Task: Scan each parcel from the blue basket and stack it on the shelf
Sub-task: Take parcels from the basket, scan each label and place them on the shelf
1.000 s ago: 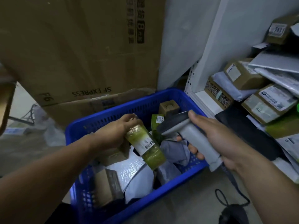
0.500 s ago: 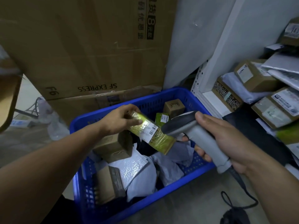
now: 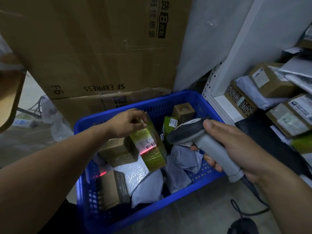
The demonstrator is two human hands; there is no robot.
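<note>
Blue perforated plastic basket [image 3: 209,181] holds brown cartons and white mailers, above it left hand [image 3: 125,123] grips green film-wrapped parcel [image 3: 149,149], right hand [image 3: 236,149] grips grey handheld scanner [image 3: 202,142], white metal shelf [image 3: 224,102] beyond stacked with parcels.

green parcel [image 3: 152,160] label: print unreadable | shelf parcels [image 3: 293,119]: cut by right edge (several)

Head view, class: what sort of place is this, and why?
Likely a courier parcel depot: a blue basket of parcels, labelled parcels stacked on the shelf, a scanner lighting a green parcel.
</note>
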